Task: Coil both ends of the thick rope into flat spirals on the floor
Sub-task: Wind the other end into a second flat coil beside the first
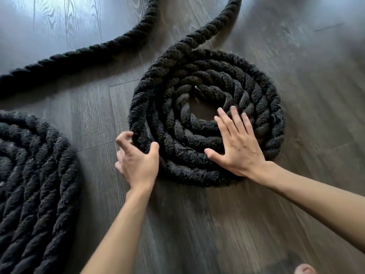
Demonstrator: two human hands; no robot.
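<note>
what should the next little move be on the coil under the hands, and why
Probably slide the outer turn inward with the left hand, which grips it, while the flat right hand pins the spiral. Gaps show between turns near the left hand, and loose rope leads off the top, uncoiled.

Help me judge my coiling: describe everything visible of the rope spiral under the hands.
The rope spiral is thick, black, fuzzy twisted rope, wound in several turns lying flat on the grey wood-look floor, with a small gap of bare floor at its centre. From the top its outer turn runs off as a free length out of frame. The left hand grips the outer turn at the lower left edge; the right hand presses flat on the lower right turns.
</note>
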